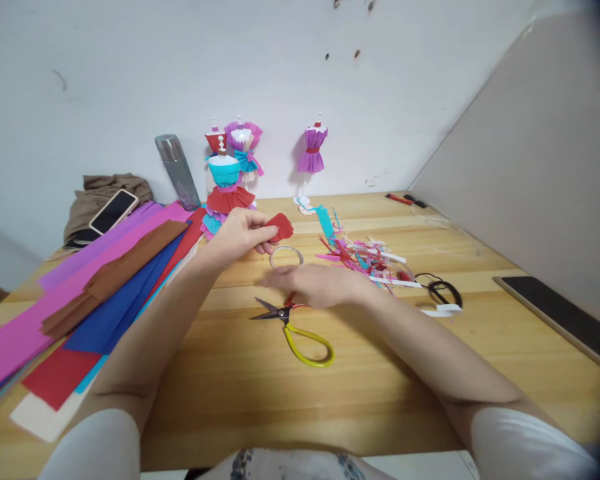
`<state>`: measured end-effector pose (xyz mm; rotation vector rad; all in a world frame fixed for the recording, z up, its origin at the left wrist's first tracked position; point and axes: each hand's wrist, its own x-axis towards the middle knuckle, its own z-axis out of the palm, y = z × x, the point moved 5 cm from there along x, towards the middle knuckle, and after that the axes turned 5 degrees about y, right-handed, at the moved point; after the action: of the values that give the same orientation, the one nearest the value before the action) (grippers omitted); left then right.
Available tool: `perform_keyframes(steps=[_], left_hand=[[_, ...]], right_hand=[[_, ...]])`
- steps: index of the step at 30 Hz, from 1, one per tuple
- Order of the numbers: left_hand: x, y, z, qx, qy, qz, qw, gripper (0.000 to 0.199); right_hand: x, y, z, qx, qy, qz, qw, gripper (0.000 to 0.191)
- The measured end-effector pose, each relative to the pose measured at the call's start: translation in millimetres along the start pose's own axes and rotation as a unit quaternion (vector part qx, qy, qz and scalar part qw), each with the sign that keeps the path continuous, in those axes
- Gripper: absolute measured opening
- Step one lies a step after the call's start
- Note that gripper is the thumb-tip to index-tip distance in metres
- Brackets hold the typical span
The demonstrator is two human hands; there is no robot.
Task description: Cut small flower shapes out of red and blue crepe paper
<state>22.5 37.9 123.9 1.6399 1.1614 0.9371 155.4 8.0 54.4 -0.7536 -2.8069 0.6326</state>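
A small piece of red crepe paper (pixel 281 227) is pinched between the thumb and fingers of my left hand (pixel 245 235). Just behind my right hand (pixel 317 285) lies a roll of clear tape (pixel 287 248) on the wooden table. My right hand is palm down with its fingers stretched to the left, slightly blurred, and nothing shows in them. Under and in front of it are scissors (pixel 283 315) with spread blades; one yellow handle shows, and a red part is mostly covered by the hand. Small mannequins in paper dresses (pixel 225 173) stand behind my left hand.
Crepe paper strips (pixel 115 293) cover the table's left side, near a phone (pixel 114 211), brown cloth (pixel 93 200) and a bottle (pixel 177 170). Paper scraps (pixel 365 257) and a black cord (pixel 445 293) lie right. Another mannequin (pixel 313 150) stands behind; a dark tablet-like slab (pixel 555 317) lies far right.
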Motion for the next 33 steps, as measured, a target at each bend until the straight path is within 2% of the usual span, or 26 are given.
perform_keyframes(steps=[2, 3, 5, 8, 10, 12, 19, 28, 33], left_hand=[[-0.2, 0.0, 0.4, 0.001, -0.005, 0.002, 1.000, 0.019], [-0.4, -0.1, 0.8, 0.004, -0.008, 0.003, 1.000, 0.019], [-0.6, -0.5, 2.0, 0.016, -0.015, 0.004, 1.000, 0.018], [-0.4, -1.8, 4.2, 0.027, -0.025, 0.003, 0.999, 0.016], [0.0, -2.7, 5.8, 0.025, -0.028, 0.005, 0.999, 0.015], [0.4, -3.9, 7.6, 0.022, -0.031, 0.009, 0.999, 0.016], [0.7, -6.9, 11.4, 0.041, -0.032, 0.020, 0.998, 0.017], [0.1, -7.6, 14.6, 0.055, -0.062, 0.061, 0.995, 0.021], [-0.3, -6.3, 15.8, 0.058, -0.070, 0.077, 0.993, 0.024]], right_hand=[[-5.7, 18.6, -23.3, -0.029, 0.081, 0.137, 0.987, 0.016], [-8.9, 24.4, -34.9, -0.042, 0.126, 0.173, 0.976, 0.009], [-14.2, 31.5, -53.8, -0.045, 0.207, 0.210, 0.954, 0.018], [-21.1, 32.7, -71.5, 0.082, 0.367, 0.189, 0.907, 0.011], [-22.4, 28.6, -73.3, 0.171, 0.426, 0.146, 0.876, 0.006], [-21.0, 22.9, -70.5, 0.203, 0.440, 0.124, 0.866, 0.010], [-17.8, 13.7, -63.1, 0.185, 0.445, 0.144, 0.864, 0.011], [-19.9, 4.2, -65.1, 0.107, 0.441, 0.126, 0.882, 0.010], [-21.5, -1.5, -66.8, 0.029, 0.437, 0.117, 0.891, 0.011]])
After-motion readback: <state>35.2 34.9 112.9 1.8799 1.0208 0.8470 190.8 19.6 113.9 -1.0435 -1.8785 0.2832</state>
